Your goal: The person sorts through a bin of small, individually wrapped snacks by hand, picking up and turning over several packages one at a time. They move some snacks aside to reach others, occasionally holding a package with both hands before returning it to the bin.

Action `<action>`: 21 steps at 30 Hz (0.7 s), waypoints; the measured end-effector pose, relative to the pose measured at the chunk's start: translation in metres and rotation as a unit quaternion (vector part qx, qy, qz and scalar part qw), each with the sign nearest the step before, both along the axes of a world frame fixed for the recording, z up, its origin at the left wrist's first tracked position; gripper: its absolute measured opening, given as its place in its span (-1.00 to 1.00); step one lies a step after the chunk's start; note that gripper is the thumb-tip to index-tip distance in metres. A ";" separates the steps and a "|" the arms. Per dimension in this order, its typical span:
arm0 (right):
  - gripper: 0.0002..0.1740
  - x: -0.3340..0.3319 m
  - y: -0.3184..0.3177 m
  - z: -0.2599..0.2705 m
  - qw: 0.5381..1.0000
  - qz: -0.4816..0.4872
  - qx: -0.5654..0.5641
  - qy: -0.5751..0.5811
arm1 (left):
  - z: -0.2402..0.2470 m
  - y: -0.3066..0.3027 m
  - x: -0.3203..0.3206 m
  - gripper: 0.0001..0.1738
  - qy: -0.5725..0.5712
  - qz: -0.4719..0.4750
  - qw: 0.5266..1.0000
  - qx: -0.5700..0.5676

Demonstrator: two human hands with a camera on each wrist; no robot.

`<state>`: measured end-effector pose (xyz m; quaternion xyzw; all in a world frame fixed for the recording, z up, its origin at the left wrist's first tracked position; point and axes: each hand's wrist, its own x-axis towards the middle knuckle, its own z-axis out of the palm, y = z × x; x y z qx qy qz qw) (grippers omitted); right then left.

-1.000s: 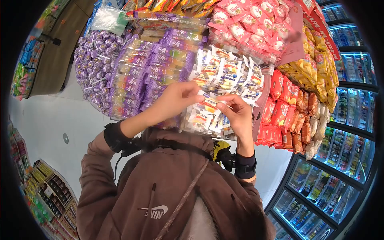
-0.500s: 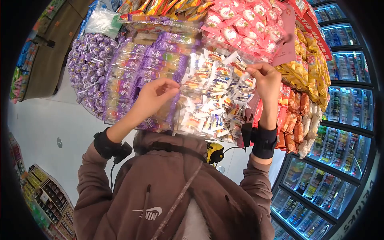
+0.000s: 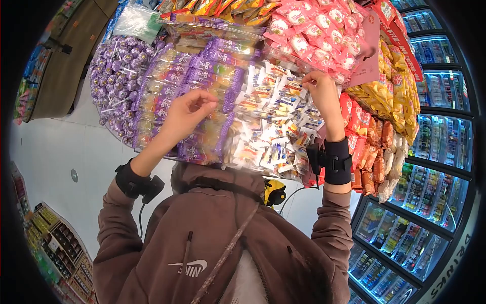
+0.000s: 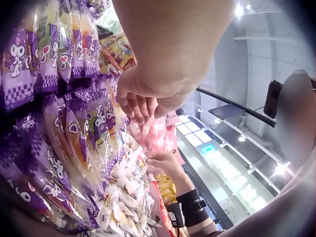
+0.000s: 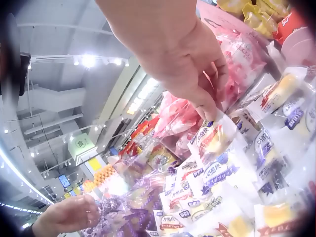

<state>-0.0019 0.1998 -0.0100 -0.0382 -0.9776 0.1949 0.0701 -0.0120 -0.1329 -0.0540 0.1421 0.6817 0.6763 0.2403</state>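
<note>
My right hand (image 3: 326, 99) is at the back right of a pile of small white candy packets (image 3: 276, 154). In the right wrist view, its thumb and fingers pinch the top corner of a white packet with red and blue print (image 5: 210, 140), tilted up against the other packets. My left hand (image 3: 187, 116) hovers over the purple-wrapped jelly sticks (image 3: 162, 96), fingers loosely bent and nothing between them. The left wrist view shows those fingers hanging above the purple packs (image 4: 74, 133).
Pink candy bags (image 3: 321, 30) rise behind the white pile. Red packets (image 3: 357, 119) and yellow bags (image 3: 395, 86) flank it on the right, purple lollipops (image 3: 119, 71) lie far left. Lit drink fridges (image 3: 440, 142) line the right side.
Both hands were together at one packet over the middle of the white pile. They have parted: the right went back and right with a packet, the left drew away over the purple packs.
</note>
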 end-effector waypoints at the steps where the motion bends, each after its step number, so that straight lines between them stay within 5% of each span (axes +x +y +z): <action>1: -0.92 0.000 0.000 -0.002 1.000 0.002 0.026 0.016 | 0.000 0.001 0.000 -0.86 0.002 -0.002 1.000 -0.006; 7: -0.92 0.009 -0.011 0.006 0.996 -0.016 0.060 0.063 | 0.002 0.005 -0.001 -0.85 -0.007 -0.014 1.000 -0.006; 12: -0.93 0.023 -0.066 0.011 0.995 0.096 -0.011 0.028 | 0.003 0.005 -0.002 -0.84 -0.007 -0.012 1.000 -0.003; 17: -0.91 0.030 -0.102 -0.027 0.969 0.233 0.078 0.007 | 0.000 0.003 -0.002 -0.84 0.001 -0.011 1.000 -0.004; 21: -0.87 0.028 -0.108 -0.045 0.963 0.236 0.132 -0.020 | 0.001 0.002 -0.001 -0.84 0.001 -0.009 1.000 -0.004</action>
